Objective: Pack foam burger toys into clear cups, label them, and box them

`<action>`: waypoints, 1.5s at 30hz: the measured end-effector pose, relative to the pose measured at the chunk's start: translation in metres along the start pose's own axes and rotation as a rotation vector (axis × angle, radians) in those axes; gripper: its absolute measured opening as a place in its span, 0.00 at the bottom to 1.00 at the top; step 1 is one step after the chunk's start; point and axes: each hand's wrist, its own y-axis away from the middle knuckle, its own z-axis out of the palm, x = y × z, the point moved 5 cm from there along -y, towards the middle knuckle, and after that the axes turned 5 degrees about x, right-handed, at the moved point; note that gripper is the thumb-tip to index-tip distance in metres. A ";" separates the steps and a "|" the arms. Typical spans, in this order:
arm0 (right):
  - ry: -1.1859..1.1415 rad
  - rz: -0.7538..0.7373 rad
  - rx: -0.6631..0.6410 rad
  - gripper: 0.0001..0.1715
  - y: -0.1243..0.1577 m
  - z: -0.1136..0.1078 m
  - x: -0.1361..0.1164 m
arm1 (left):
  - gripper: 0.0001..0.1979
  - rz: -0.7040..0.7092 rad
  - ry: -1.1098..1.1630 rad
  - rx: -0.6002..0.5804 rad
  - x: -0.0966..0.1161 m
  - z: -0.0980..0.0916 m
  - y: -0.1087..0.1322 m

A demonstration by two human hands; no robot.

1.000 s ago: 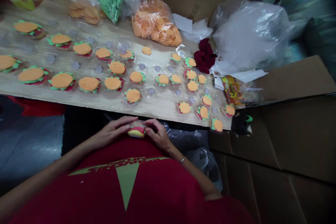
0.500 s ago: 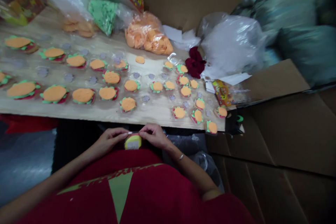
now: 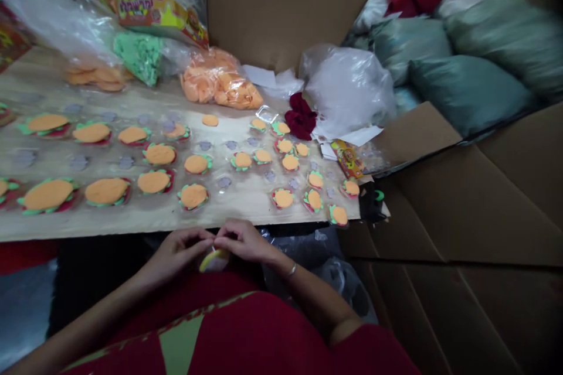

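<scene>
Beige tabletop (image 3: 246, 211), brown cardboard (image 3: 281, 6) behind; left hand (image 3: 180, 251) and right hand (image 3: 243, 240), narrow grip on yellow piece (image 3: 214, 261).

Orange-filled bag (image 3: 222, 83) glossy plastic; carton (image 3: 268, 9) matt cardboard; tabletop (image 3: 246, 206) wood-look.

1 head-worn camera, facing forward and down, above the hands (image 3: 247, 241)

From my remote station I see a pale surface (image 3: 246, 209) bearing rows of burger-shaped pieces (image 3: 193, 195) in clear packs. I make out one orange disc (image 3: 210, 120) among them, and behind, a bag of orange pieces (image 3: 220, 81), a green-filled bag (image 3: 138, 57) and a dark red heap (image 3: 301, 117).
</scene>
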 end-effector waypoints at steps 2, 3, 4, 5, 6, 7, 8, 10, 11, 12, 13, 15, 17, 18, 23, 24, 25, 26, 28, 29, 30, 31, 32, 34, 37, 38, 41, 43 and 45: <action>-0.022 0.081 0.182 0.12 -0.001 -0.001 0.005 | 0.20 -0.066 0.180 0.012 0.001 0.005 0.001; -0.071 0.142 0.265 0.12 0.001 -0.001 0.009 | 0.20 -0.119 0.255 0.035 0.000 0.005 0.002; -0.139 0.194 0.312 0.12 0.002 0.002 0.012 | 0.21 -0.165 0.295 0.060 0.001 0.003 0.003; -0.211 0.226 0.310 0.12 0.005 0.007 0.014 | 0.21 -0.193 0.293 0.073 0.002 -0.001 0.003; -0.270 0.235 0.269 0.14 0.007 0.011 0.014 | 0.21 -0.197 0.256 0.072 0.004 -0.004 0.004; -0.304 0.227 0.212 0.15 0.010 0.015 0.013 | 0.21 -0.180 0.200 0.056 0.007 -0.008 0.006; -0.311 0.211 0.166 0.16 0.014 0.016 0.011 | 0.21 -0.150 0.140 0.033 0.011 -0.011 0.008; -0.271 0.196 0.110 0.15 0.022 0.012 0.007 | 0.20 -0.096 0.049 0.017 0.014 -0.015 0.014; -0.238 0.197 0.090 0.14 0.025 0.007 0.004 | 0.19 -0.077 0.020 0.048 0.014 -0.017 0.018; -0.198 0.190 0.062 0.14 0.026 0.003 0.001 | 0.19 -0.061 -0.007 0.091 0.013 -0.018 0.022; -0.148 0.165 0.019 0.13 0.025 0.000 -0.005 | 0.19 -0.043 -0.044 0.137 0.012 -0.018 0.027; -0.016 0.048 -0.112 0.13 0.018 -0.003 -0.021 | 0.19 0.004 -0.133 0.197 0.010 -0.017 0.034; 0.144 -0.097 -0.261 0.12 0.007 -0.002 -0.038 | 0.20 0.003 -0.172 0.180 0.007 -0.013 0.041; 0.216 -0.141 -0.337 0.12 0.001 0.000 -0.044 | 0.20 -0.023 -0.149 0.170 0.005 -0.011 0.044; 0.333 -0.131 -0.606 0.08 -0.019 0.005 -0.057 | 0.19 -0.151 0.013 0.209 -0.002 -0.009 0.059; 0.323 -0.137 -0.632 0.08 -0.021 0.006 -0.059 | 0.19 -0.134 0.003 0.220 -0.001 -0.008 0.061; 0.317 -0.142 -0.647 0.08 -0.021 0.006 -0.060 | 0.19 -0.112 -0.007 0.226 0.001 -0.008 0.062; 0.316 -0.145 -0.648 0.07 -0.021 0.007 -0.061 | 0.18 -0.087 -0.013 0.230 0.004 -0.007 0.062; 0.320 -0.141 -0.627 0.07 -0.018 0.009 -0.060 | 0.17 -0.054 -0.016 0.210 0.007 -0.006 0.060; 0.321 -0.139 -0.608 0.07 -0.016 0.011 -0.058 | 0.17 -0.049 -0.017 0.186 0.007 -0.005 0.059; 0.322 -0.138 -0.580 0.07 -0.014 0.013 -0.057 | 0.17 -0.049 -0.023 0.160 0.006 -0.005 0.057; 0.325 -0.137 -0.550 0.08 -0.012 0.014 -0.055 | 0.17 -0.054 -0.031 0.137 0.005 -0.004 0.056; 0.332 -0.133 -0.512 0.08 -0.011 0.015 -0.053 | 0.16 -0.058 -0.038 0.122 0.004 -0.004 0.054; 0.331 -0.116 -0.457 0.09 -0.011 0.016 -0.050 | 0.16 -0.071 -0.044 0.105 0.001 -0.005 0.051; 0.269 -0.106 -0.444 0.06 -0.014 0.016 -0.047 | 0.17 -0.092 -0.046 0.116 0.000 -0.007 0.043; 0.242 -0.102 -0.414 0.05 -0.015 0.015 -0.046 | 0.17 -0.108 -0.019 0.143 -0.001 -0.008 0.040; 0.123 0.029 -0.061 0.07 -0.012 0.005 -0.032 | 0.22 -0.150 0.174 0.269 -0.005 -0.015 0.033; -0.035 0.191 0.178 0.10 0.000 0.003 -0.013 | 0.26 -0.177 0.294 0.288 -0.009 -0.018 0.031; -0.207 0.294 0.222 0.11 0.013 0.010 0.003 | 0.25 -0.209 0.294 0.202 -0.011 -0.018 0.030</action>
